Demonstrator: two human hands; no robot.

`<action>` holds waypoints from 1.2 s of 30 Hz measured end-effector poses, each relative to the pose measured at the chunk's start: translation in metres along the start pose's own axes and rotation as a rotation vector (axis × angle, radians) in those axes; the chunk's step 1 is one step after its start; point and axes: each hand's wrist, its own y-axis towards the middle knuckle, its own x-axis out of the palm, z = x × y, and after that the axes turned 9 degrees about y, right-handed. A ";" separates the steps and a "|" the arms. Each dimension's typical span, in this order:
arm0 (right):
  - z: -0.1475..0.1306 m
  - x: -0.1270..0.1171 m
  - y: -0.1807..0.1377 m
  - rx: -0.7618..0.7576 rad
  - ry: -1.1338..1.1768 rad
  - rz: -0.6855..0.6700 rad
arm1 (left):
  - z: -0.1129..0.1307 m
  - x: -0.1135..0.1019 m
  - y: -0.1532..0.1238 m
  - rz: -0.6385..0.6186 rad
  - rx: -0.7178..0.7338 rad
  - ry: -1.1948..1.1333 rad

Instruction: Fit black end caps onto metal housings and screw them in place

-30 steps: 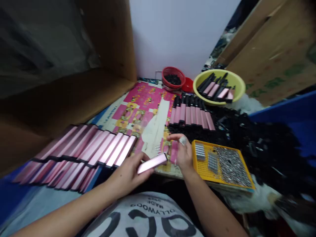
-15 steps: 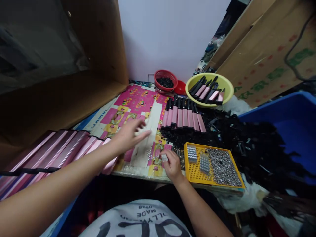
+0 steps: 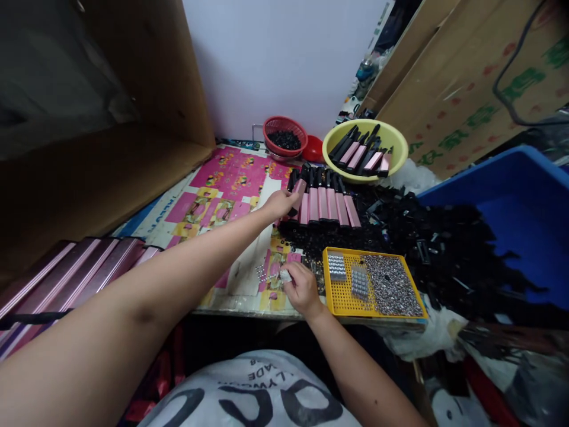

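My left hand (image 3: 281, 203) reaches over the table and has its fingers closed on a pink-and-black flat piece (image 3: 300, 187), at the left end of a row. That piece is tilted across its neighbours. Several similar pink pieces with black ends (image 3: 328, 204) lie side by side to its right. My right hand (image 3: 304, 289), near the table's front edge, is closed around a small whitish block (image 3: 285, 276), whose exact kind I cannot make out. Small shiny metal bits (image 3: 265, 273) lie on the table just left of it.
A yellow tray (image 3: 331, 303) of small metal parts stands to the right. Behind are a yellow bowl (image 3: 402, 139) of pink-and-black pieces and a red basket (image 3: 269, 127) of black parts. Black parts (image 3: 427, 237) heap beside a blue bin (image 3: 511, 196). Larger pink pieces (image 3: 89, 267) are at left.
My left hand has moved forward and right and taken hold of the leftmost pink-and-black piece, which now tilts. My right hand still holds the whitish block. The view has shifted slightly.
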 end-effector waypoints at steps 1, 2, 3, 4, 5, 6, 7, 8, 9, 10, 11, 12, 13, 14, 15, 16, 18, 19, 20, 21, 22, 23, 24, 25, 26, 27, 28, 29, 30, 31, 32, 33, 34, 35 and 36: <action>0.001 0.000 -0.001 -0.001 -0.002 0.003 | -0.003 -0.004 -0.011 0.017 0.004 -0.056; 0.001 -0.001 -0.001 0.001 -0.006 0.007 | -0.006 -0.009 -0.025 0.029 0.011 -0.115; 0.001 -0.001 -0.002 0.003 -0.012 0.014 | -0.010 -0.014 -0.041 0.036 0.020 -0.172; 0.001 -0.001 -0.002 0.006 -0.020 0.021 | -0.014 -0.019 -0.059 0.037 0.031 -0.222; 0.000 -0.001 -0.002 0.010 -0.029 0.029 | -0.020 -0.025 -0.079 0.027 0.040 -0.275; -0.001 -0.001 -0.001 0.017 -0.040 0.037 | -0.027 -0.031 -0.099 0.006 0.042 -0.322; -0.003 -0.001 0.000 0.026 -0.054 0.038 | -0.035 -0.036 -0.119 -0.033 0.037 -0.376; -0.006 0.001 0.003 0.036 -0.070 0.030 | -0.044 -0.040 -0.139 -0.101 0.008 -0.471; -0.008 0.002 0.006 0.044 -0.092 0.012 | -0.053 -0.043 -0.157 -0.159 -0.048 -0.548; -0.011 0.005 0.010 0.052 -0.117 -0.019 | -0.062 -0.045 -0.173 -0.195 -0.119 -0.628; -0.013 0.007 0.015 0.061 -0.145 -0.056 | -0.071 -0.044 -0.187 -0.216 -0.194 -0.710; -0.015 0.011 0.020 0.075 -0.176 -0.100 | -0.078 -0.043 -0.198 -0.219 -0.261 -0.782; -0.016 0.014 0.026 0.095 -0.211 -0.147 | -0.084 -0.041 -0.207 -0.217 -0.314 -0.855; -0.017 0.018 0.032 0.120 -0.247 -0.196 | -0.089 -0.039 -0.214 -0.222 -0.356 -0.927; -0.018 0.021 0.037 0.146 -0.283 -0.246 | -0.093 -0.037 -0.219 -0.238 -0.391 -0.999; -0.019 0.024 0.042 0.170 -0.318 -0.293 | -0.095 -0.035 -0.223 -0.267 -0.425 -1.071; -0.020 0.028 0.049 0.202 -0.378 -0.370 | -0.099 -0.034 -0.228 -0.338 -0.498 -1.220; -0.021 0.029 0.051 0.211 -0.400 -0.394 | -0.099 -0.034 -0.229 -0.370 -0.527 -1.290; -0.021 0.030 0.052 0.218 -0.416 -0.408 | -0.100 -0.035 -0.230 -0.395 -0.550 -1.350; -0.022 0.030 0.053 0.221 -0.424 -0.414 | -0.100 -0.036 -0.231 -0.413 -0.565 -1.398; -0.022 0.030 0.053 0.221 -0.425 -0.410 | -0.099 -0.038 -0.232 -0.425 -0.577 -1.432; -0.022 0.030 0.052 0.223 -0.414 -0.398 | -0.099 -0.039 -0.232 -0.433 -0.587 -1.455; -0.022 0.029 0.052 0.229 -0.382 -0.378 | -0.098 -0.039 -0.233 -0.438 -0.593 -1.467; -0.022 0.028 0.051 0.241 -0.322 -0.348 | -0.097 -0.040 -0.234 -0.444 -0.594 -1.473; -0.023 0.026 0.051 0.259 -0.221 -0.302 | -0.096 -0.040 -0.234 -0.453 -0.590 -1.473; -0.025 0.024 0.051 0.283 -0.079 -0.235 | -0.094 -0.039 -0.235 -0.460 -0.582 -1.465; -0.027 0.021 0.052 0.312 0.096 -0.153 | -0.093 -0.037 -0.235 -0.459 -0.567 -1.445; -0.031 0.017 0.053 0.339 0.288 -0.063 | -0.091 -0.035 -0.236 -0.448 -0.547 -1.409; -0.036 0.013 0.054 0.362 0.472 0.026 | -0.089 -0.033 -0.236 -0.420 -0.530 -1.354; -0.041 0.009 0.054 0.375 0.629 0.100 | -0.088 -0.031 -0.237 -0.373 -0.517 -1.284; -0.046 0.006 0.054 0.379 0.745 0.149 | -0.086 -0.029 -0.237 -0.315 -0.502 -1.202; -0.051 0.003 0.054 0.373 0.814 0.172 | -0.083 -0.027 -0.237 -0.262 -0.479 -1.120; -0.054 0.000 0.053 0.361 0.837 0.179 | -0.081 -0.026 -0.237 -0.226 -0.445 -1.044; -0.057 -0.002 0.051 0.346 0.824 0.182 | -0.078 -0.025 -0.237 -0.206 -0.405 -0.977; -0.058 -0.003 0.049 0.331 0.786 0.187 | -0.076 -0.025 -0.238 -0.202 -0.361 -0.918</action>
